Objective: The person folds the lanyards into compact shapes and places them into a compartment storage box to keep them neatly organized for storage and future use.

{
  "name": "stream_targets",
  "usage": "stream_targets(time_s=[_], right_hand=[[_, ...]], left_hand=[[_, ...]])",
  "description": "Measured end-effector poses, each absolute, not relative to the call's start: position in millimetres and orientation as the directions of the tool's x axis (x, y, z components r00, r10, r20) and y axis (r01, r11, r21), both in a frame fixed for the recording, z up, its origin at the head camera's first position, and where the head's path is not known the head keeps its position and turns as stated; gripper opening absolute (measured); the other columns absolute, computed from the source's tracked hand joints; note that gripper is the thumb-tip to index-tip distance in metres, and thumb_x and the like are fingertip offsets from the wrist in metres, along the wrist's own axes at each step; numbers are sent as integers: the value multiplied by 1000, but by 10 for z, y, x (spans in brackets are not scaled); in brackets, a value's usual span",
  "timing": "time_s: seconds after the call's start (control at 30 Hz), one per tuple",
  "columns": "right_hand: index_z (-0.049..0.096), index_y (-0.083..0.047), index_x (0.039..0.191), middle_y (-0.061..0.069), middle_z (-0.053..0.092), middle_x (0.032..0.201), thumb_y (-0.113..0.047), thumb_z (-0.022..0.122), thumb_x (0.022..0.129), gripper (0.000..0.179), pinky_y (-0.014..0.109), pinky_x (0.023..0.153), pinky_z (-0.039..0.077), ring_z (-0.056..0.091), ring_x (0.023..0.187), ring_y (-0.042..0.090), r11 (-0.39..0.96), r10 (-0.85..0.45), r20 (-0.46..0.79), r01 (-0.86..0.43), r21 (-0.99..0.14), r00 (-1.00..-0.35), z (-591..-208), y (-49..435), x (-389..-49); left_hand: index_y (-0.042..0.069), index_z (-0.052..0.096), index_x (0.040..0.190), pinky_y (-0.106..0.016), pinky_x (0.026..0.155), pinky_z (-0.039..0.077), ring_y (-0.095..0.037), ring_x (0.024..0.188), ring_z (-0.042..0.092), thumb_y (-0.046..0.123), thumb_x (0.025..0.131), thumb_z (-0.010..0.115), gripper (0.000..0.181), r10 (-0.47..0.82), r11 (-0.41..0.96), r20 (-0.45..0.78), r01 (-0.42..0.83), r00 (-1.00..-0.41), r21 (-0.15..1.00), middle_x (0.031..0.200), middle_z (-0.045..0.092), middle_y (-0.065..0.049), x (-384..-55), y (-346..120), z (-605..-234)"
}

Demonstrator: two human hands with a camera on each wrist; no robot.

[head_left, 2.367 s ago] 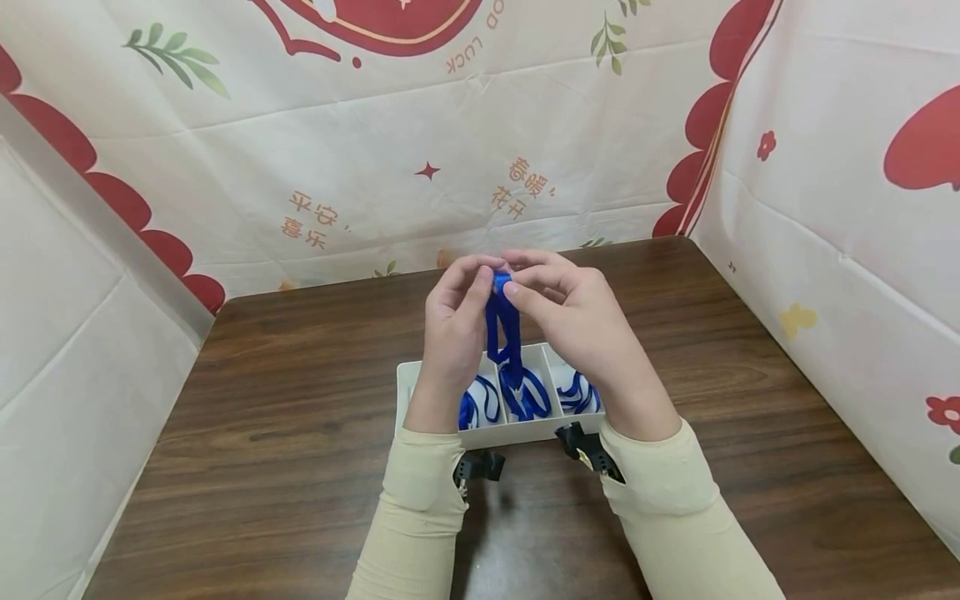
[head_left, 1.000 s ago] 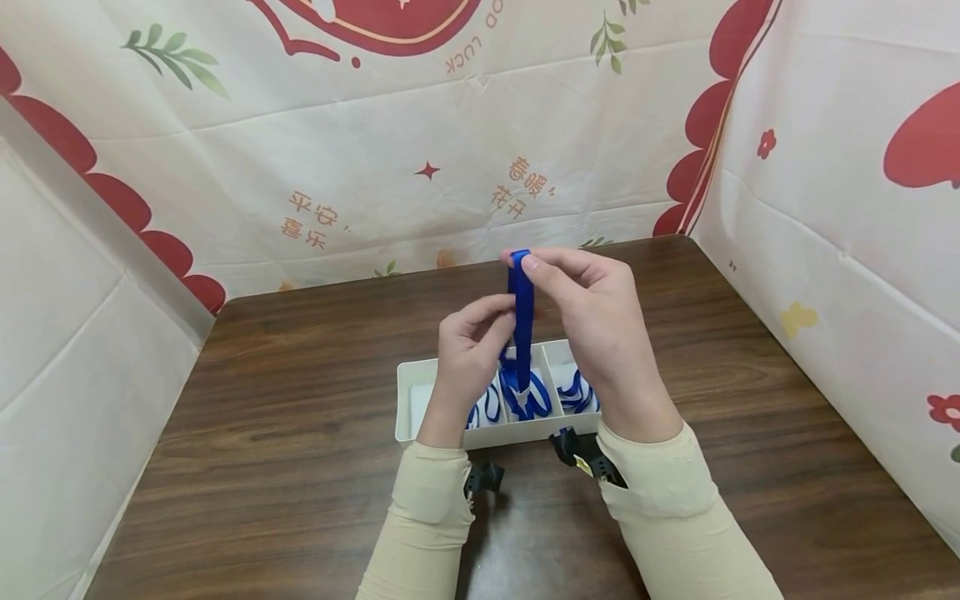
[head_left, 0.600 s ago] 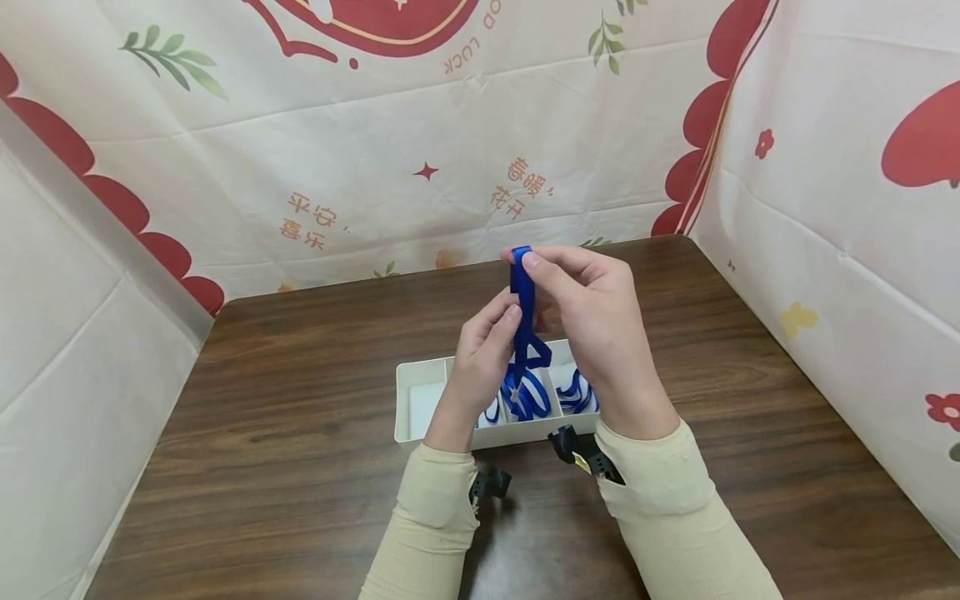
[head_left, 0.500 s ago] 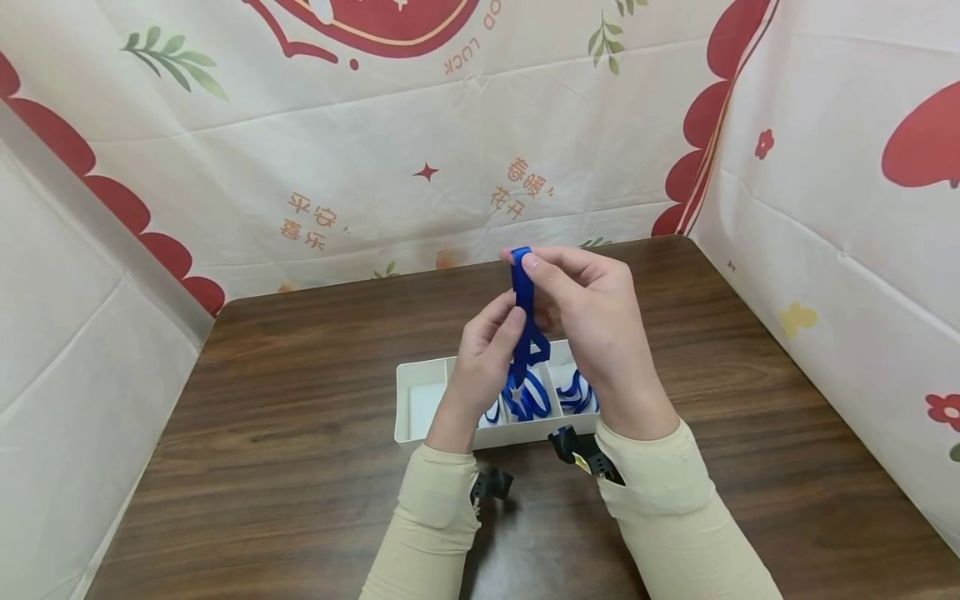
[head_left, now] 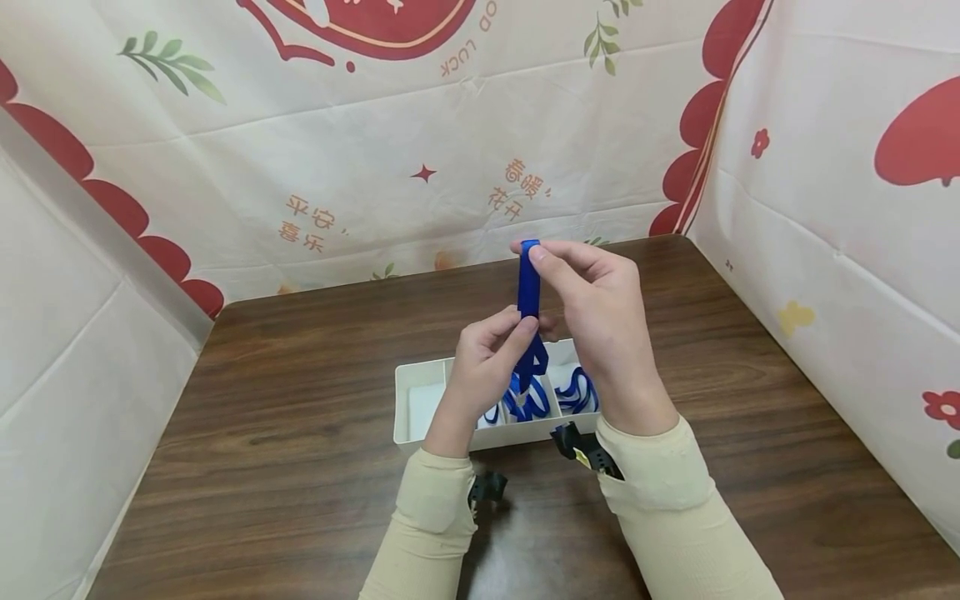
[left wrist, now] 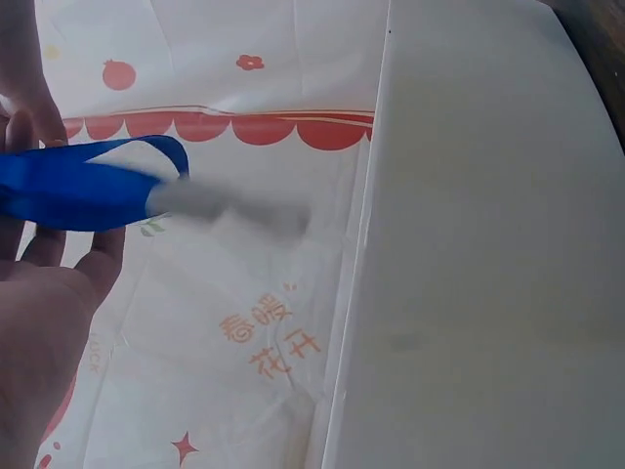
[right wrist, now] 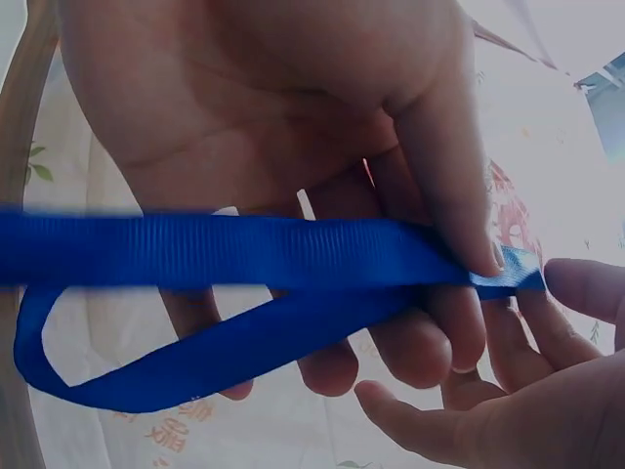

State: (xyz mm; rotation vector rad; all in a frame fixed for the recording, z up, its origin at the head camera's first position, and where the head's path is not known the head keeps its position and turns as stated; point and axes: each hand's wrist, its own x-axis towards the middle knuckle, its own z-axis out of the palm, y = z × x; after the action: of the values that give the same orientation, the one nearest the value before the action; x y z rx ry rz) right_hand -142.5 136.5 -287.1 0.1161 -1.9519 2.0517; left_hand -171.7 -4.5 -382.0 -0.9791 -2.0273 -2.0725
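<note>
Both hands hold a blue lanyard (head_left: 529, 282) stretched upright above a white divided tray (head_left: 420, 365). My right hand (head_left: 611, 312) pinches its folded top end between thumb and fingers. Lower down, my left hand (head_left: 486, 358) pinches the strap between thumb and fingertips, and a short loop hangs below. In the left wrist view, a blurred grey-white piece, perhaps a clip, extends from the lanyard's (left wrist: 78, 191) end. The right wrist view has the ribbed lanyard (right wrist: 244, 249) running past the left hand (right wrist: 283, 107) towards the right hand (right wrist: 527, 410).
Blue straps (head_left: 577, 390) lie coiled in the tray's right compartment, with more in the middle ones, partly hidden by my left hand. White flooring shows in the left compartment. The tray stands on a brown wooden table (head_left: 300, 433), enclosed by printed white cloth (head_left: 360, 158).
At first both hands pinched the lanyard's top together. My left hand has since moved down along it and gripped it lower, while the right hand has shifted slightly right with the top end.
</note>
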Motion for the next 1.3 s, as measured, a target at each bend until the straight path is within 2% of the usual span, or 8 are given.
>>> stream_targets(time_s=[0.1,0.37,0.5,0.6,0.7,0.83,1.07,1.3], right_hand=[[80,-8,124,1,81,123,-24,69,105,27,31,53,58,58,128,20,-26,155,249,-256,-966,-956,-2882,1360,-1433],[80,-8,123,-2,81,122,-24,70,104,27,29,49,51,58,125,20,-37,135,223,-230,-972,-965,-2891,1359,-1443],[83,-7,114,-1,81,121,-17,71,103,19,32,81,55,60,131,20,-153,77,181,-191,-970,-980,-2861,1358,-1460],[86,-9,100,1,80,119,-13,67,104,19,43,109,42,58,135,26,-317,17,116,-116,-941,-993,-2841,1378,-1486],[85,-12,92,2,80,116,-12,62,107,27,50,113,37,59,130,30,-456,-39,54,-30,-889,-998,-2838,1405,-1502],[85,-13,93,2,80,117,-11,62,106,27,48,113,38,60,127,29,-472,-61,63,-27,-881,-996,-2839,1415,-1486],[86,-18,101,-2,81,114,-16,68,104,18,54,102,52,63,131,32,-292,-21,135,-123,-948,-991,-2815,1367,-1437],[85,-14,105,-3,82,105,-17,69,105,17,39,83,63,69,118,29,-245,33,152,-155,-957,-988,-2838,1342,-1449]], left_hand=[[-6,74,117,-34,101,61,-38,108,74,38,111,58,47,372,-104,482,481,-793,871,113,75,-25,-1731,-58,-3841],[-5,75,116,-37,97,63,-33,105,73,33,111,58,41,388,-95,482,486,-786,869,112,75,-23,-1752,-81,-3859],[-1,77,112,-37,98,62,-27,107,72,27,109,61,33,395,-54,483,504,-782,862,111,76,-19,-1780,-84,-3890],[1,79,109,-36,97,62,-23,109,70,17,107,64,23,398,-18,502,540,-768,841,112,76,-15,-1804,-95,-3917],[1,81,108,-33,95,63,-23,109,69,9,105,66,17,394,24,555,612,-733,791,113,77,-15,-1830,-115,-3935],[2,81,105,-30,90,63,-24,107,69,7,103,68,15,391,101,625,706,-676,701,108,79,-14,-1875,-134,-3965],[3,81,108,-32,96,61,-24,114,69,8,104,67,16,407,103,639,728,-652,678,110,81,-12,-1890,-142,-3952],[0,79,112,-38,107,57,-29,129,63,3,101,67,17,380,70,677,749,-630,658,114,81,-15,-1873,-145,-3919]])
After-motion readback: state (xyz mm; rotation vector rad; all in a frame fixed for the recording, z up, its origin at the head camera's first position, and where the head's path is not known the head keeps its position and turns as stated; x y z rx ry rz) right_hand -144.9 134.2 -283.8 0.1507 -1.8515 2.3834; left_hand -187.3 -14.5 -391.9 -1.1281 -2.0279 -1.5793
